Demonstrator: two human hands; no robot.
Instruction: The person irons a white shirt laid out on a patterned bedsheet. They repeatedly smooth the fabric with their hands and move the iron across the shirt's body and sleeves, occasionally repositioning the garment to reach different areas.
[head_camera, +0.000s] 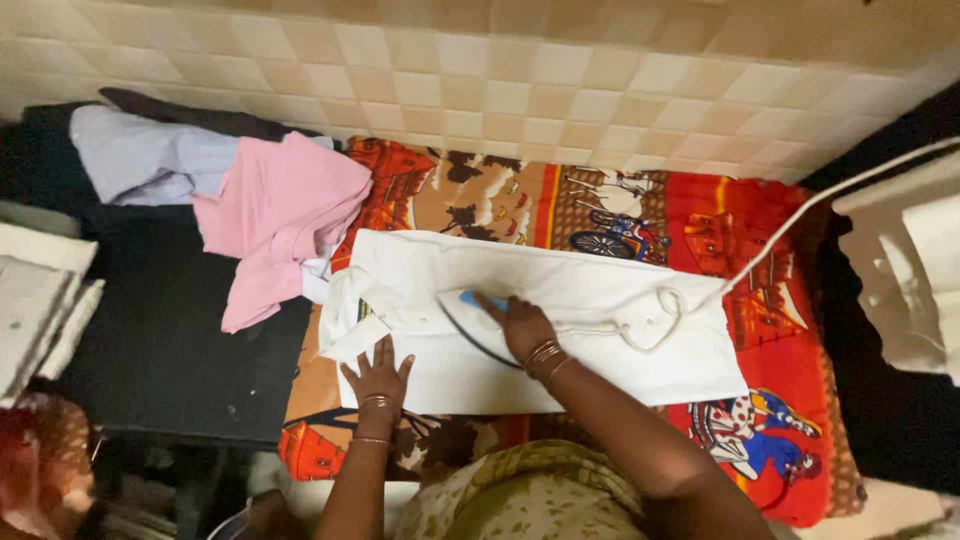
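Two hands on a white shirt — right hand gripping iron

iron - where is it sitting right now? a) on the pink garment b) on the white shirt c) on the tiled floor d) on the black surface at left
b: the iron, gripped by the right hand, rests on the white shirt spread over the patterned red cloth, while the left hand presses the shirt flat.

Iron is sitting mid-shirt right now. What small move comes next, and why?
Probably slide the iron left toward the collar: its tip points that way, the left hand lies flat on the shirt beside it, and the cord lies looped to the right.
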